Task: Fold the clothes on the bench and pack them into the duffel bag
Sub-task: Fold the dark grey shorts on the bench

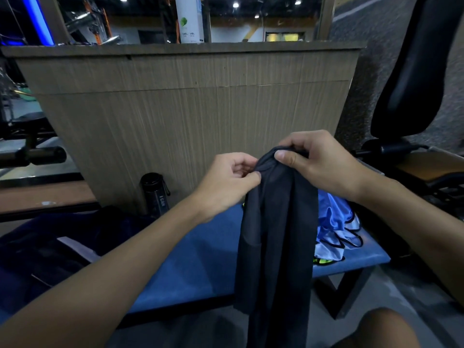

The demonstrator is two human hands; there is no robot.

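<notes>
Gripping the top edge, left hand (pixel 232 175) and right hand (pixel 319 160) both pinch the dark garment (pixel 276 234), which hangs down in front of the blue bench (pixel 200 259). A light-blue garment (pixel 336 222) lies on the bench's right end, the dark duffel bag (pixel 45 252) on its left.

The black bottle (pixel 155 194), far left behind the blue bench (pixel 200 259), says "I CAN" in white letters. The tall white box (pixel 188 20) far away has a green leaf sign; its small words are too blurry.
</notes>
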